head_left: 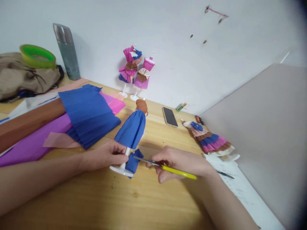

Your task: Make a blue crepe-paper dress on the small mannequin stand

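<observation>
Your right forearm lay nearest the camera at the lower right, your left forearm at the lower left, both over a pale wooden table. Your left hand pinched, between thumb and fingers, the white stand of a miniature dress form, just above its round base. That form appeared to lean at the middle of the table, wearing a brown bodice and a gathered blue skirt. Your right hand was curled around yellow-handled scissors near the pivot, tips pointing left over a blue paper scrap beside the stand. Whether the blades were parted was hard to tell.

Those tips sat near your left thumb, so a slip could have nicked it. A loosened pinch might have let the leaning form topple, and blades straying upward might have snagged the skirt's hem. Blue paper sheets lay farther left; a smartphone lay beyond your right hand.
</observation>
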Demonstrator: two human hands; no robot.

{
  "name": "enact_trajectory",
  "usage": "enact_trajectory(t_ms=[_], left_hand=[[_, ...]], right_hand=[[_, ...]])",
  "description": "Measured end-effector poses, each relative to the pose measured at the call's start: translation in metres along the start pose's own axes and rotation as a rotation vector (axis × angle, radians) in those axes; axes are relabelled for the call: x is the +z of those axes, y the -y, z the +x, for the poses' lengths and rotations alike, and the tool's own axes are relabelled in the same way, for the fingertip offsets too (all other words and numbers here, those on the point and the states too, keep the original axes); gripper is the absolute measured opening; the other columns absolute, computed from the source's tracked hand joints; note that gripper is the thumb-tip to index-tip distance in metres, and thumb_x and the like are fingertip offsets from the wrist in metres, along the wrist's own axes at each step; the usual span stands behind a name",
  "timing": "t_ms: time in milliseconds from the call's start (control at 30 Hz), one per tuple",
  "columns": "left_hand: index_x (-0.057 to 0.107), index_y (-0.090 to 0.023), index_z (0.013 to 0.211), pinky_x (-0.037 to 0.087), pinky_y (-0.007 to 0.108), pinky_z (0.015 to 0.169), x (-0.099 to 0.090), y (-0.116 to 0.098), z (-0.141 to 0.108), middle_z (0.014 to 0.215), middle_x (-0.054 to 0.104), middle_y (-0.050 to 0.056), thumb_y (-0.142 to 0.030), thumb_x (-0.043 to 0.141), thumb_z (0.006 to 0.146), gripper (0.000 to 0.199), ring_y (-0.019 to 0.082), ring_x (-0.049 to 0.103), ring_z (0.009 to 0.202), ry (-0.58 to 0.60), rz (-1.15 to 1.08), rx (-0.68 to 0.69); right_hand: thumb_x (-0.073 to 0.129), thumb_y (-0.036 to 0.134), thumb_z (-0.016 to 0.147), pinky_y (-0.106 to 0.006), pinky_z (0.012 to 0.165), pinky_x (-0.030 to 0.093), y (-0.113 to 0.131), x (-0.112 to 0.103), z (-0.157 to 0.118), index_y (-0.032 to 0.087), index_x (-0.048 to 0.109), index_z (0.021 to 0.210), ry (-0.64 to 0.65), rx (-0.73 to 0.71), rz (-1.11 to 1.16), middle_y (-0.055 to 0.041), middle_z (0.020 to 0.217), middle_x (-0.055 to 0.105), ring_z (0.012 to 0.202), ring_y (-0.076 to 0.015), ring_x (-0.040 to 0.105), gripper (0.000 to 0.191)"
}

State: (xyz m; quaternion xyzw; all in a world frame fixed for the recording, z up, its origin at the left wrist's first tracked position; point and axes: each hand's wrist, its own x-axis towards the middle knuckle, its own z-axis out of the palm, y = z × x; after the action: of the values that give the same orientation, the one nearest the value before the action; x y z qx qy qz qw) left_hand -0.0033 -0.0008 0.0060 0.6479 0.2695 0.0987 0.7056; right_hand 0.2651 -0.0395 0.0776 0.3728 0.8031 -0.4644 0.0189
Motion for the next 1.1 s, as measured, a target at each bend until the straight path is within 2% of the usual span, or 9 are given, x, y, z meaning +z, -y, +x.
enact_trajectory(t_ms=[267, 400, 567, 900, 1000, 1100], left_hand=[[0.049, -0.016, 0.067, 0.021, 0.021, 0.050, 0.001, 0.001, 0.001, 0.060, 0.038, -0.005, -0.056, 0.063, 0.082, 0.045, 0.007, 0.030, 0.055, 0.015, -0.042, -0.013], [0.051, -0.015, 0.068, 0.020, 0.021, 0.048, 0.001, -0.001, -0.001, 0.059, 0.038, -0.005, -0.059, 0.065, 0.080, 0.048, 0.007, 0.029, 0.053, 0.042, -0.085, -0.009], [0.050, -0.016, 0.066, 0.020, 0.021, 0.045, 0.001, 0.001, 0.000, 0.055, 0.037, -0.006, -0.066, 0.066, 0.076, 0.053, 0.005, 0.028, 0.048, 0.062, -0.129, 0.001], [0.050, -0.016, 0.071, 0.023, 0.020, 0.046, 0.001, 0.003, -0.001, 0.058, 0.037, -0.006, -0.062, 0.068, 0.077, 0.050, 0.005, 0.029, 0.050, 0.083, -0.191, -0.002], [0.050, -0.016, 0.072, 0.023, 0.020, 0.046, 0.000, 0.003, -0.001, 0.058, 0.037, -0.006, -0.061, 0.067, 0.078, 0.048, 0.006, 0.029, 0.050, 0.080, -0.188, -0.007], [0.053, -0.016, 0.074, 0.024, 0.021, 0.048, 0.000, 0.002, -0.001, 0.061, 0.040, -0.005, -0.062, 0.067, 0.078, 0.049, 0.006, 0.031, 0.052, 0.081, -0.173, -0.035]], right_hand=[[0.063, 0.072, 0.078, -0.021, 0.057, 0.041, -0.005, 0.000, 0.005, 0.009, 0.071, 0.107, -0.019, -0.053, 0.010, -0.0012, 0.071, 0.064, 0.060, -0.0109, 0.052, 0.070], [0.066, 0.072, 0.074, -0.021, 0.054, 0.038, -0.008, 0.002, 0.011, 0.010, 0.071, 0.099, 0.030, -0.028, 0.022, 0.0010, 0.066, 0.061, 0.058, -0.0103, 0.050, 0.068], [0.066, 0.072, 0.074, -0.021, 0.055, 0.035, -0.013, 0.005, 0.015, 0.013, 0.070, 0.089, 0.032, -0.025, 0.035, 0.0026, 0.065, 0.059, 0.059, -0.0094, 0.048, 0.061], [0.066, 0.078, 0.068, -0.021, 0.052, 0.028, -0.006, 0.008, 0.013, 0.015, 0.061, 0.071, 0.041, -0.023, 0.063, 0.0039, 0.062, 0.057, 0.056, -0.0076, 0.040, 0.063], [0.066, 0.074, 0.073, -0.021, 0.052, 0.029, -0.008, 0.009, 0.012, 0.014, 0.061, 0.070, 0.051, -0.003, 0.037, 0.0035, 0.063, 0.058, 0.056, -0.0076, 0.040, 0.060], [0.066, 0.072, 0.075, -0.022, 0.055, 0.032, -0.010, 0.009, 0.011, 0.014, 0.065, 0.078, 0.061, -0.025, 0.020, 0.0030, 0.064, 0.058, 0.059, -0.0084, 0.042, 0.058]])
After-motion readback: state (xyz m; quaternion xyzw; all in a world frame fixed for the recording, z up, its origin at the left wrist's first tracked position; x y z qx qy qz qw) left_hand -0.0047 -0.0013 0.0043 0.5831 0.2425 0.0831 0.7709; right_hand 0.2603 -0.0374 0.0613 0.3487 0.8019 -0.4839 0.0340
